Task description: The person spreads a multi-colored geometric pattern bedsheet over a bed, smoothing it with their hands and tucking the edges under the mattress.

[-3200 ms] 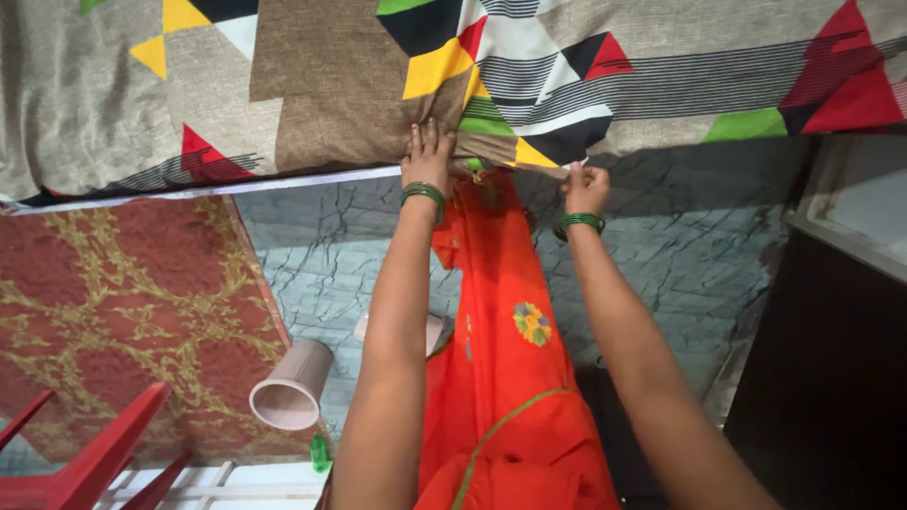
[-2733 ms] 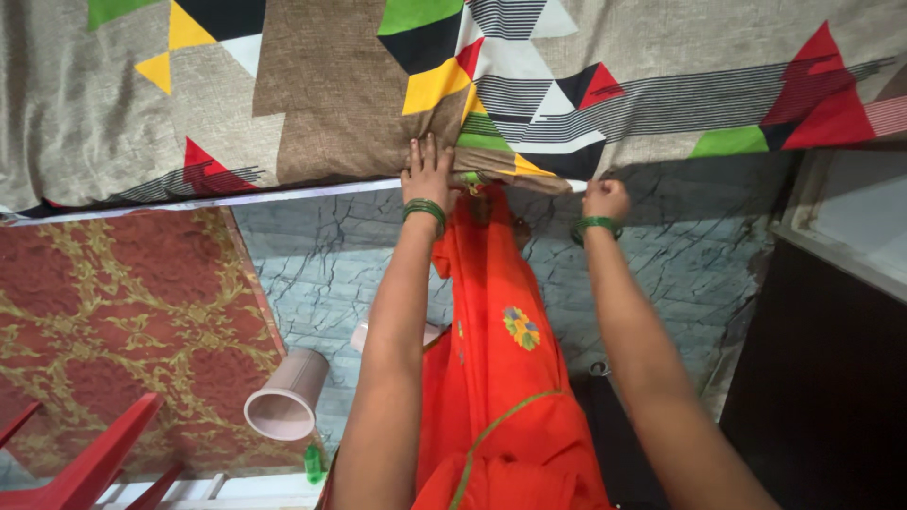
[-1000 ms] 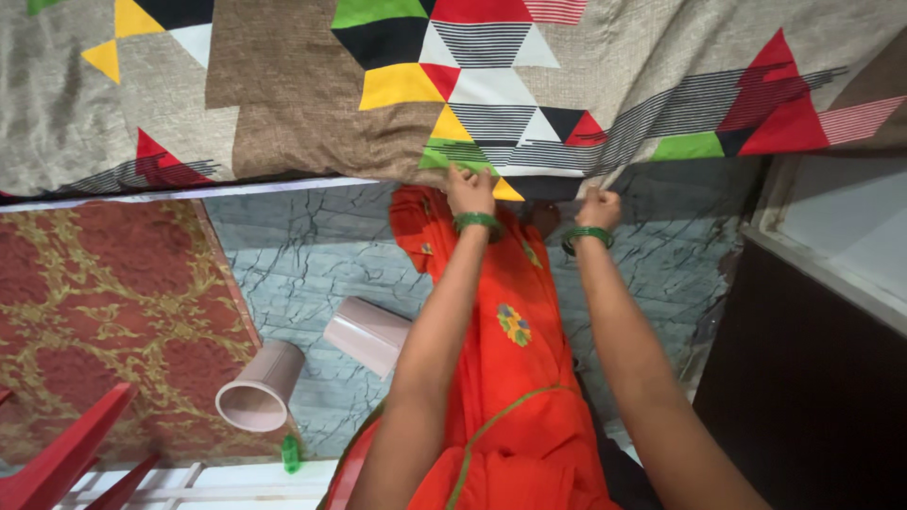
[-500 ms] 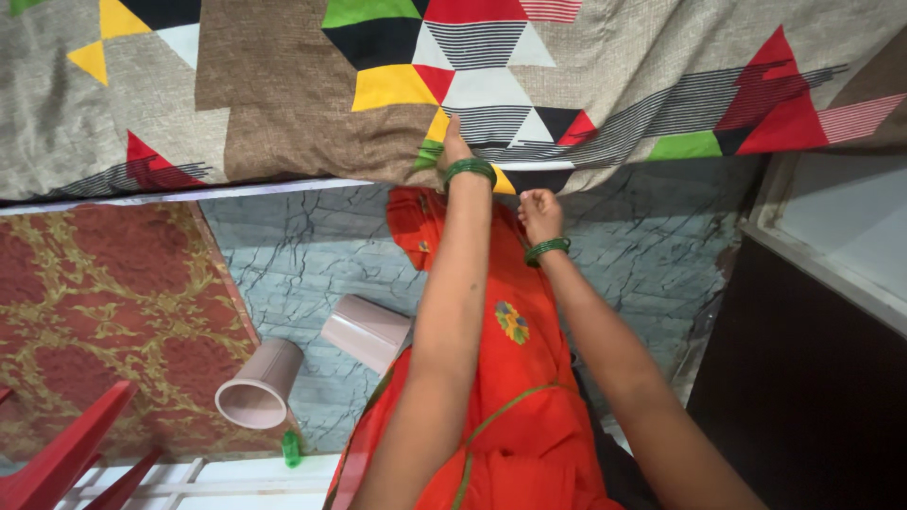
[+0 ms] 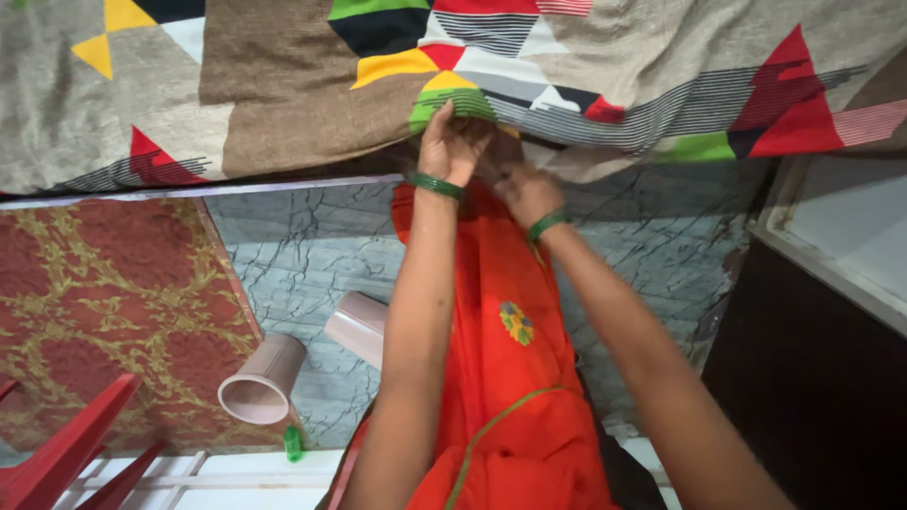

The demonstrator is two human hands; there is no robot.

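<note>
A bedsheet (image 5: 312,104) with grey, brown and coloured triangle patches hangs over the bed's edge across the top of the view. My left hand (image 5: 452,142) grips its lower edge and lifts a fold of it. My right hand (image 5: 527,194) is just below and to the right, under the lifted edge; it is blurred and partly tucked beneath the cloth. Both wrists wear green bangles. My orange garment (image 5: 515,359) with a flower motif hangs below my arms.
A red and gold patterned rug (image 5: 104,302) lies at left on the grey marble floor (image 5: 302,246). Two pinkish tumbled cups (image 5: 265,378) lie on the floor. A red chair (image 5: 66,453) is at bottom left. A dark cabinet (image 5: 822,359) stands at right.
My left hand has closed on the sheet's edge and pulled it up, bunching the pattern. My right hand moved left and in under the cloth, close to the left hand.
</note>
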